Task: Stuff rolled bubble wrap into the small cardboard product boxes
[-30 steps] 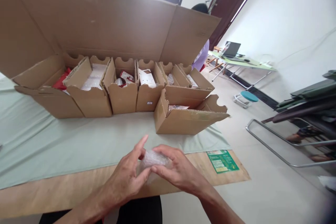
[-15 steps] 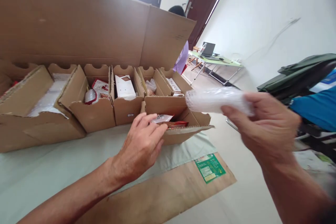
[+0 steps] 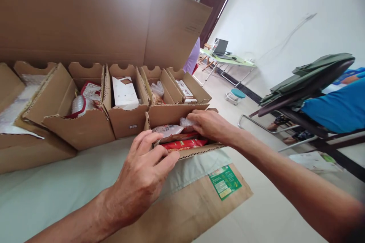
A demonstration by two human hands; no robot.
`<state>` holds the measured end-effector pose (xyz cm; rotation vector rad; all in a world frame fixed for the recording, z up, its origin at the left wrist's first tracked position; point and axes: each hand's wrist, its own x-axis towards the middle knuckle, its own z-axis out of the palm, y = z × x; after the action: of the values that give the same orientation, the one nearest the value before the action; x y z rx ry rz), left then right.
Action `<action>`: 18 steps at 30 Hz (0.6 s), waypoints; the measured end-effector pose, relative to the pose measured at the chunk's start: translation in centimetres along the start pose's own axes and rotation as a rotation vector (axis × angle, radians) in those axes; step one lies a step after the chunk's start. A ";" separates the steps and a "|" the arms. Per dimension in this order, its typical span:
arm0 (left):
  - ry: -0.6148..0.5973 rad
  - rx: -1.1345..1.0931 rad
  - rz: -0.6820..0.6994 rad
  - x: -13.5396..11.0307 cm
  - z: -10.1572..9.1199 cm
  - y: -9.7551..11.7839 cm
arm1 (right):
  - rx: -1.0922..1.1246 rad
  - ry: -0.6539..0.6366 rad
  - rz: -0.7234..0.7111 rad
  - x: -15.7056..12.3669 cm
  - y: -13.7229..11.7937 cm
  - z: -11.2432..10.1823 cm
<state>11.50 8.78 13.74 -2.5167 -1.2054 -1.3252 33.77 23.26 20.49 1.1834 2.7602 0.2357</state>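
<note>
My right hand (image 3: 209,123) reaches into the right end of a small open cardboard box (image 3: 176,114). Its fingers are closed on a roll of clear bubble wrap (image 3: 186,122), mostly hidden by the hand and low in the box. My left hand (image 3: 145,171) is hooked over the near left edge of that box, fingers bent over the rim and thumb out of sight. Beside its fingertips, inside the box, lie a red packet (image 3: 184,144) and a silvery-clear plastic packet (image 3: 168,131).
Behind stands a row of cardboard bins holding a white box (image 3: 124,92), a red-edged packet (image 3: 89,97) and a "Super" carton (image 3: 186,92). A tall cardboard flap (image 3: 85,15) rises behind them. A chair (image 3: 308,79) is at right; a person in purple (image 3: 193,57) is partly hidden.
My right hand has brought the bubble wrap roll left and down into the small box. My left hand stays at the box's edge. The view has shifted slightly, showing more of the chair.
</note>
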 end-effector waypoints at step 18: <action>0.057 0.072 -0.001 0.2 -0.5 -0.2 | 0.063 -0.221 0.148 0.2 1.7 -0.9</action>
<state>11.03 8.87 14.15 -2.4123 -1.2212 -1.3195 34.67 24.53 21.74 1.3425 2.5109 0.0288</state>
